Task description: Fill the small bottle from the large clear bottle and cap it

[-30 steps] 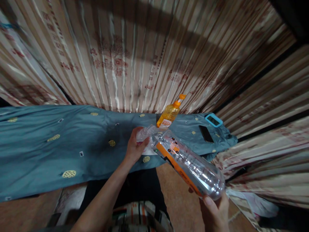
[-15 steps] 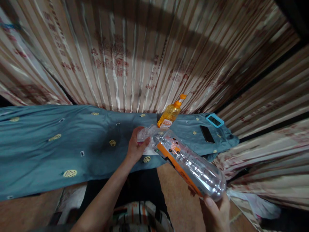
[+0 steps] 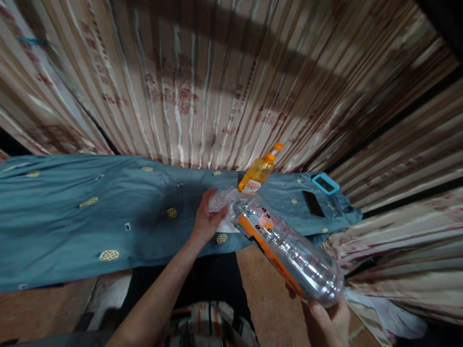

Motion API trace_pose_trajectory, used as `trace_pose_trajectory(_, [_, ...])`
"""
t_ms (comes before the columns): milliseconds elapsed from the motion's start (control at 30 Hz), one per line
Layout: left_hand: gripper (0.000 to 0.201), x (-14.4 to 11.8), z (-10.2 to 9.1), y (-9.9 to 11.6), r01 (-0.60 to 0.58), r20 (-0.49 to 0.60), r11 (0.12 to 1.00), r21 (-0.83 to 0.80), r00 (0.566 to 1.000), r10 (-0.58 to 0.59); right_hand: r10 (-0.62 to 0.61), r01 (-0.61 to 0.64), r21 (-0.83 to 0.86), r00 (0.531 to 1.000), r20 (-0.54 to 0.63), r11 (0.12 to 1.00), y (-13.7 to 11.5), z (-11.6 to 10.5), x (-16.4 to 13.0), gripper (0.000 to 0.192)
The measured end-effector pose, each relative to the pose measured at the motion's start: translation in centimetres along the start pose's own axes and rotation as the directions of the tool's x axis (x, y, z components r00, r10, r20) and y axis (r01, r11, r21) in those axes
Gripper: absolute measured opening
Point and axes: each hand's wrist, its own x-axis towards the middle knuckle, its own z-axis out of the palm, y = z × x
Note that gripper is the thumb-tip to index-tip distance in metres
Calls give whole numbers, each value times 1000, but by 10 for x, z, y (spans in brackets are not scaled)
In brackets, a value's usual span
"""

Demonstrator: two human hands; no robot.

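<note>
My right hand [image 3: 327,320] grips the base end of a large clear plastic bottle [image 3: 289,255] with an orange and grey label. That bottle lies aslant in the air, its neck pointing up and left. My left hand [image 3: 210,217] is closed around a small clear plastic bottle [image 3: 221,198] over the cloth's front edge. The large bottle's neck meets or nearly meets the small one; whether they touch I cannot tell. No liquid is visible in the large bottle. Something white [image 3: 228,225], perhaps paper or a label, shows beneath my left hand.
An orange pump bottle [image 3: 256,174] stands just behind on the teal patterned cloth [image 3: 144,217]. To the right lie a black phone [image 3: 313,204] and a blue-framed device [image 3: 325,183]. Pleated curtains [image 3: 202,86] hang at the back and right.
The view has shifted slightly, so everything sits a little further right. Both hands keep their hold on the bottles, whose positions relative to each other look nearly the same.
</note>
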Motion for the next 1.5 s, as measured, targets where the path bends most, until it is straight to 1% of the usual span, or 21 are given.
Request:
trace_pose_trajectory(200, [58, -1, 1, -3, -1, 1, 1000, -4, 1000, 1, -39, 38, -34, 999, -16, 999, 6, -4, 2, 86])
trace_pose_trajectory(300, [55, -1, 1, -2, -6, 9, 1000, 3, 1000, 6, -8, 8, 14, 1000, 7, 1000, 6, -5, 2, 90])
trace_pose_trajectory(400, [53, -1, 0, 0, 3, 18, 1000, 16, 1000, -3, 20, -20, 28, 1000, -7, 999, 4, -5, 2, 97])
trace_pose_trajectory(467, [54, -1, -1, 2, 14, 22, 1000, 12, 1000, -15, 25, -25, 16, 999, -20, 1000, 4, -6, 2, 95])
trace_pose_trajectory(567, [53, -2, 0, 4, 26, 21, 1000, 3, 999, -26, 11, -11, -9, 999, -32, 1000, 8, -9, 3, 88])
trace_pose_trajectory(700, [53, -2, 0, 4, 17, 17, 1000, 1, 1000, -17, -19, 17, -57, 999, -37, 998, 14, -13, 5, 92])
trace_pose_trajectory(800, [52, -3, 0, 3, 14, 11, 1000, 3, 1000, -14, -33, 31, -48, 999, -41, 998, 14, -12, 6, 91])
trace_pose_trajectory(1000, [51, -2, -1, 2, 14, 24, 1000, 11, 1000, -15, -38, 39, -66, 999, 29, 997, 6, -10, 4, 86])
trace_pose_trajectory(1067, [51, -2, -1, 3, 14, 21, 1000, 16, 1000, -14, -31, 34, -77, 999, 35, 996, 5, -11, 4, 86])
trace_pose_trajectory(1200, [49, -1, -2, 3, 15, 28, 1000, 14, 999, -15, -12, 12, -58, 1000, -9, 998, 8, -10, 5, 93])
trace_pose_trajectory(1300, [49, -1, -2, 3, 8, 30, 1000, 9, 1000, -8, -3, 3, -41, 1000, -11, 999, 12, -11, 6, 98])
trace_pose_trajectory(1433, [48, -1, -1, 1, 12, 17, 1000, 11, 1000, -12, -25, 23, -95, 999, -20, 995, 17, -15, 10, 96])
trace_pose_trajectory(1500, [47, -1, -1, 0, 21, 15, 1000, 8, 1000, -22, -38, 36, -90, 999, -22, 995, 17, -15, 11, 94])
